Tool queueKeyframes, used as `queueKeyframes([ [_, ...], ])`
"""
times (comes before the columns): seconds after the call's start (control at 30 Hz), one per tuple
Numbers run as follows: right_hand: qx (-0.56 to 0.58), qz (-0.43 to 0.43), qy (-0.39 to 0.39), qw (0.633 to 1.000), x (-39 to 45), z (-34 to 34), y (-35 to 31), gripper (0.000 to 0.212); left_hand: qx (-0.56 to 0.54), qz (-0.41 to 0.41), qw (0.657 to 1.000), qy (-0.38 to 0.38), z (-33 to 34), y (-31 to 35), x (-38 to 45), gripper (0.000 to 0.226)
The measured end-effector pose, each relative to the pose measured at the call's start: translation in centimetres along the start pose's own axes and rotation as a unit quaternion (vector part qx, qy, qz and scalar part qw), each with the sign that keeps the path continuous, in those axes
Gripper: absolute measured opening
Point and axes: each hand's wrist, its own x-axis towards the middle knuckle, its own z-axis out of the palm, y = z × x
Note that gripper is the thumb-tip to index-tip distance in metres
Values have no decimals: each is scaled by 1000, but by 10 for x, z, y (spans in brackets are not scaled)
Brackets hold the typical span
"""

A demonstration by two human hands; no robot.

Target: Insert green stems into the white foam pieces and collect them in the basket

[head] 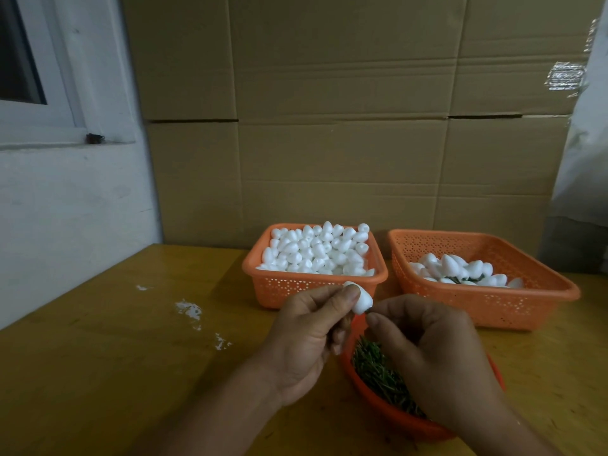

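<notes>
A white foam piece (360, 299) sits pinched between the thumb and fingers of the left hand (307, 337), held up in the air just in front of the nearer orange basket. The right hand (431, 353) meets it at its lower tip — thumb and forefinger pressed together there, as on something thin, though whatever they hold is too small to make out. Both hands hover over a round orange bowl (378, 399) full of green stems (375, 370), which the right hand partly hides.

Behind the hands stand two square perforated baskets, side by side and just apart. The left basket (289, 286) is heaped with plain foam pieces (317, 250). The right basket (493, 307) holds a smaller pile of finished pieces (460, 271) — bits of dark green show among the white.

All of it rests on a yellowish wooden table (131, 357), where a few white crumbs (189, 309) lie scattered to the left. Stacked cardboard boxes (345, 126) rise behind the baskets, and a white wall with a window frame (49, 120) stands at the left.
</notes>
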Motion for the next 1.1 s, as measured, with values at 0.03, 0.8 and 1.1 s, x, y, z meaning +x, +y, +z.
queueKeyframes([
  [0.03,7,1,-1,1000,0,0,-1,15,6,4,1000,1,0,0,-1,24],
  [0.8,102,39,-14,994,-2,7,-7,19,163,172,971,19,10,0,-7,15],
  [1.1,158,96,2,983,7,1,-4,16,164,159,974,-16,15,0,-9,19],
])
